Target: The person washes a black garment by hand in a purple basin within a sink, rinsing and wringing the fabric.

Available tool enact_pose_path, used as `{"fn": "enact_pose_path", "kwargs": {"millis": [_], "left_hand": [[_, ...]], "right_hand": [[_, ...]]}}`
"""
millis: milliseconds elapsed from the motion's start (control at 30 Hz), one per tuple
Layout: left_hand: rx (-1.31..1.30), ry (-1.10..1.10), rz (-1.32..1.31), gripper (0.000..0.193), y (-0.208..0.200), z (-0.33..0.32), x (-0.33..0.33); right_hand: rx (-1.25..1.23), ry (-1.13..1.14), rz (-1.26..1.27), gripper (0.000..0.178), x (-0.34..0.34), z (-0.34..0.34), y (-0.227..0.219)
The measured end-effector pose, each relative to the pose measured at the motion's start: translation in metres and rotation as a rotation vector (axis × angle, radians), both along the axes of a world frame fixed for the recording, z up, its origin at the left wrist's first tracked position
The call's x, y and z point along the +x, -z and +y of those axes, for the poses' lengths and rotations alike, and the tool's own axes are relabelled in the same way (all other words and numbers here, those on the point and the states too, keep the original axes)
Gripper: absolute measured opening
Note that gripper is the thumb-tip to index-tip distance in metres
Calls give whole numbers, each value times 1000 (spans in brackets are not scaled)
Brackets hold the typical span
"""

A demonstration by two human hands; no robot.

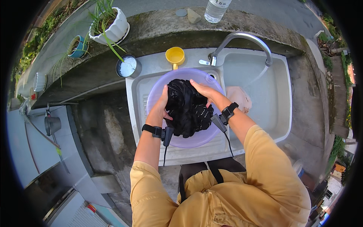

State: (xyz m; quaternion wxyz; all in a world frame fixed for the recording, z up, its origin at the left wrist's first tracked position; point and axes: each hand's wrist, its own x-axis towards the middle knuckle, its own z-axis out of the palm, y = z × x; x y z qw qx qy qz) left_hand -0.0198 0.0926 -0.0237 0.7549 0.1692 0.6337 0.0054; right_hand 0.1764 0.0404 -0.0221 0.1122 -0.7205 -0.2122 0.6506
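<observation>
A bunched black garment [187, 108] lies in a round pale purple basin [157, 89], which stands on the ribbed drainboard side of the sink. My left hand [163, 104] grips the cloth along its left edge, thumb toward the near side. On the opposite side my right hand [206, 92] clasps it, fingers reaching over its upper right. Parts of the fingers are hidden by the fabric. A patterned or beaded patch shows on the garment's right part. Both wrists carry strapped black devices.
Right of the basin, water runs from a curved metal faucet [245, 34] into the sink bowl [274, 102], where a pale pink cloth [239, 97] lies. A yellow cup [175, 56] and a dark pot [129, 66] stand behind. A clear bottle [216, 13] and a white planter [113, 28] top the ledge.
</observation>
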Motion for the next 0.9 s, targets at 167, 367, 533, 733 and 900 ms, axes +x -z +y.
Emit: {"fn": "enact_pose_path", "kwargs": {"millis": [167, 367, 533, 733, 900], "left_hand": [[327, 99, -172, 71, -21, 0, 21], [831, 525, -237, 97, -71, -31, -17], [749, 1150, 121, 119, -58, -93, -7], [823, 1396, 453, 92, -6, -103, 29], [741, 1318, 497, 80, 24, -93, 26]], "right_hand": [[198, 225, 232, 73, -2, -18, 1], [788, -134, 15, 79, 30, -48, -39], [546, -903, -440, 96, -14, -88, -72], [355, -963, -800, 81, -60, -93, -24], [371, -909, -834, 75, -68, -73, -10]]}}
